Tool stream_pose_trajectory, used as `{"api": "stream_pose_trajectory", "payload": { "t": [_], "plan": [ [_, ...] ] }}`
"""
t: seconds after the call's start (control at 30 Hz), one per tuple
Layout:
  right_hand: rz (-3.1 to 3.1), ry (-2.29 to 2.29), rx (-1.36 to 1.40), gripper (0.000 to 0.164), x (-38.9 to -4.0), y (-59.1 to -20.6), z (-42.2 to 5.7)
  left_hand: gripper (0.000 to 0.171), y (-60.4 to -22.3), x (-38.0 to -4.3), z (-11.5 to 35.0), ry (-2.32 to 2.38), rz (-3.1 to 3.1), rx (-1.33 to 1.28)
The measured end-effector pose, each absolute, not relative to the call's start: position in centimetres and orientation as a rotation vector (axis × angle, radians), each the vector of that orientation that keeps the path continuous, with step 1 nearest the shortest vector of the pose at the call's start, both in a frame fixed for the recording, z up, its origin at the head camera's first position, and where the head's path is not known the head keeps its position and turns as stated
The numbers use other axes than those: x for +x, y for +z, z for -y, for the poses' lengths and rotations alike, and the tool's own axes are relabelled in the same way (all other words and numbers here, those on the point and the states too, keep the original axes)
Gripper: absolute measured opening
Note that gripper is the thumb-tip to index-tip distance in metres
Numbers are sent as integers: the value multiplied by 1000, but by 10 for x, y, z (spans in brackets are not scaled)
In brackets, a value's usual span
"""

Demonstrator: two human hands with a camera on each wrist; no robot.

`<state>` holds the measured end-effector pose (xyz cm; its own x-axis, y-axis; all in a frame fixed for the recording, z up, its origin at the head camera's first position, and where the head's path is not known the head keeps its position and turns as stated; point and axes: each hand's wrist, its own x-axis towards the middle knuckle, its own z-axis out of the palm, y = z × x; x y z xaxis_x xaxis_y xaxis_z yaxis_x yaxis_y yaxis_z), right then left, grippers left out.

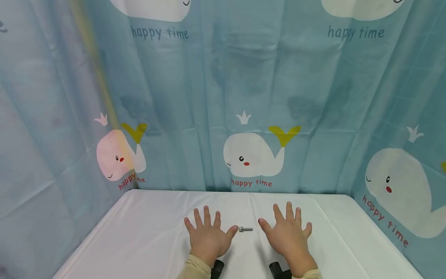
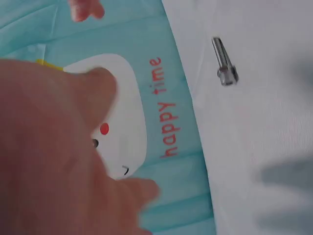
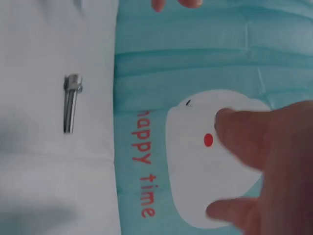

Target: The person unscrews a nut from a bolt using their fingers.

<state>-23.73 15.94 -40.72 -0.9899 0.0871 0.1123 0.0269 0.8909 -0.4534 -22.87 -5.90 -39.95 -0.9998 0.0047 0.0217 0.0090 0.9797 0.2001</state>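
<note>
A small silver metal bolt with a wider head lies on the white table between my two hands, its head pointing left in the head view. My left hand is held over the table with fingers spread, its thumb tip close to the bolt's head. To the right, my right hand has its fingers spread too, the thumb a short way from the bolt's thin end. Neither hand holds anything. Both wrist views show the bolt apart from the blurred fingers; in the right wrist view the bolt lies left of them.
The white cloth-covered table has light creases and hand shadows. A blue curtain with printed whales and "happy time" lettering stands behind the table and along both sides. Dark devices sit at both wrists.
</note>
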Motion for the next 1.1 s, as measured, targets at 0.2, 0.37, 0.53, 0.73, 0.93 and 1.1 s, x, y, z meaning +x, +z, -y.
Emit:
{"api": "stream_pose_trajectory", "payload": {
  "t": [0.2, 0.37, 0.53, 0.73, 0.93, 1.1],
  "plan": [
    [2661, 1630, 245, 80, -254, -386, -191, 90, -395, -255, 82, -916, 3000, -446],
    [2412, 2184, 270, 74, -268, -375, -215, 90, -393, -275, 93, -1346, 2879, -580],
    [2412, 2256, 155, 75, -278, -398, -214, 72, -413, -283, 85, -1724, 2779, -487],
    [2516, 2232, 40, 67, -284, -438, -198, 58, -443, -289, 69, -2020, 2714, -320],
    [2595, 2190, 14, 59, -288, -456, -185, 49, -459, -293, 62, -2020, 2733, -301],
    [2597, 2218, 66, 55, -292, -460, -177, 43, -465, -295, 57, -1942, 2773, -260]
  ]
}}
